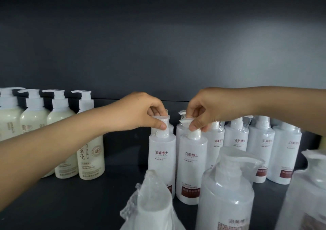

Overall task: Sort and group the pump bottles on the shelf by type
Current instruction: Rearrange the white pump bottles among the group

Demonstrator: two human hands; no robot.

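Observation:
Two white pump bottles with dark red labels stand side by side on the dark shelf. My left hand pinches the wrapped pump head of the left one. My right hand pinches the pump head of the right one. Several more white bottles of the same kind stand in a row behind and to the right. At the far left stands a group of cream-coloured pump bottles, the nearest partly behind my left forearm.
Close to the camera, large plastic-wrapped white pump bottles stand at the lower right, and a crumpled clear bag over another bottle rises at the bottom centre. The dark back wall closes the shelf behind.

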